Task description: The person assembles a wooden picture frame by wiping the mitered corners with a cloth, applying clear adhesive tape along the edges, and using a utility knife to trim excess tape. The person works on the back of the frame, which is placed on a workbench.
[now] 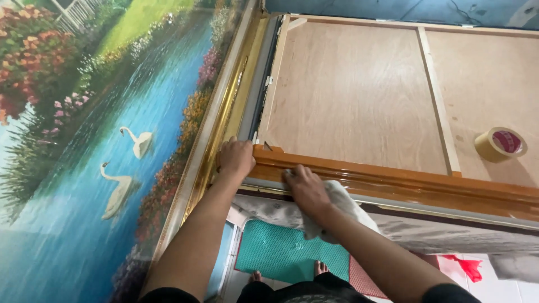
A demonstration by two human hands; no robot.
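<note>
A large picture frame lies face down, its glossy orange-brown moulding running as a long band across the near edge; everything here is placed against that moulding. Behind it spreads the frame's back, a flat sheet of pale plywood with faint grain, divided by a thin light wooden batten that runs away from the moulding.

The left hand sits at the moulding's left corner, fingers curled down over the outer edge and gripping it. The right hand lies just to the right of it, palm down on the moulding's near slope, fingers flattened and pressing a crumpled white cloth against the lacquered wood; the cloth bunches out beneath the wrist and hangs below the moulding.

Far along the moulding to the right, on the plywood, rests a roll of tan tape, a squat ring with a red inner core. To the left of the corner leans a big painted landscape in a shiny gold frame, showing two white swans on blue water among flowering banks. Below the moulding, on the floor, lies a teal mat with a dimpled, netted texture, and bare toes show at its near edge.
</note>
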